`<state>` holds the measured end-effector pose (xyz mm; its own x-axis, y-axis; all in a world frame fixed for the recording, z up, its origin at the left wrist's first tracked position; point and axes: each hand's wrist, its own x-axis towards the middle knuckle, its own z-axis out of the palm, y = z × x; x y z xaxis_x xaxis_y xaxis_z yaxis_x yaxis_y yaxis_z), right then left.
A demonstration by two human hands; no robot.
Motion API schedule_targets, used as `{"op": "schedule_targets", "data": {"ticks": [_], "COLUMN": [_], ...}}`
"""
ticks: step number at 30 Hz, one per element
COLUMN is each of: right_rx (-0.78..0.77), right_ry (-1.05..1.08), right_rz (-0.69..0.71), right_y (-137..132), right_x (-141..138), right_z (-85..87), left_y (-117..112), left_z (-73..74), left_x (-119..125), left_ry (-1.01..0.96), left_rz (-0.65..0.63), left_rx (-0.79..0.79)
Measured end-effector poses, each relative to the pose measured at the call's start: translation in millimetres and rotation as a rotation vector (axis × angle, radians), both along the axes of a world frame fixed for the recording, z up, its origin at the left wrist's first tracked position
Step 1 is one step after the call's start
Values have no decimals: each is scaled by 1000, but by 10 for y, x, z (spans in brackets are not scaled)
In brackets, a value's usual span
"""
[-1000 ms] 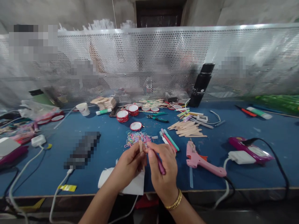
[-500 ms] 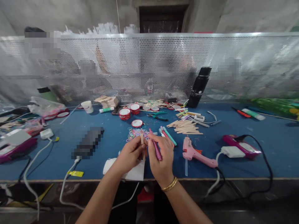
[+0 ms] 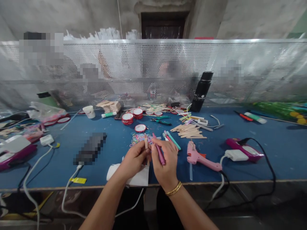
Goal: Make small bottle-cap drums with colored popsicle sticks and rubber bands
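My left hand (image 3: pixel 134 159) is closed round a plain wooden craft stick (image 3: pixel 145 141) that stands upright between its fingers. My right hand (image 3: pixel 164 161) grips a magenta marker pen (image 3: pixel 159 152), with its tip against the stick. Both hands hover over a white sheet (image 3: pixel 134 175) at the near edge of the blue table (image 3: pixel 263 166). Just beyond the hands lie a heap of small coloured rubber bands (image 3: pixel 138 138), several loose markers (image 3: pixel 171 138) and a pile of wooden sticks (image 3: pixel 189 130).
A pink glue gun (image 3: pixel 201 158) lies right of my hands, its cable running off the edge. Red-rimmed tape rolls (image 3: pixel 130 116), pliers (image 3: pixel 160 120), a black bottle (image 3: pixel 200 91), a purple device with a white plug (image 3: pixel 242 150) and chargers with cables (image 3: pixel 45 140) surround the spot. A perforated metal screen (image 3: pixel 153 70) closes the far side.
The camera has tilted and pulled back a little, so the table sits higher in view. Both hands keep the stick and marker together with almost no movement.
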<state>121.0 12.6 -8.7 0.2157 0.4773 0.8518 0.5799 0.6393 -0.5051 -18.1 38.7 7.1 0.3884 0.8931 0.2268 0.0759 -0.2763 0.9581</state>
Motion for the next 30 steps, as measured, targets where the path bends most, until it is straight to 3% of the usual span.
{"op": "schedule_targets", "data": {"ticks": [30], "right_rx": [4], "right_ry": [-52], "right_rz": [3], "right_y": [-72], "right_x": [-14], "right_z": [1], "left_y": [22], "left_z": [-66], "left_x": [11], "left_ry": [-78], "left_rz": [-40], "left_rx": [-54]}}
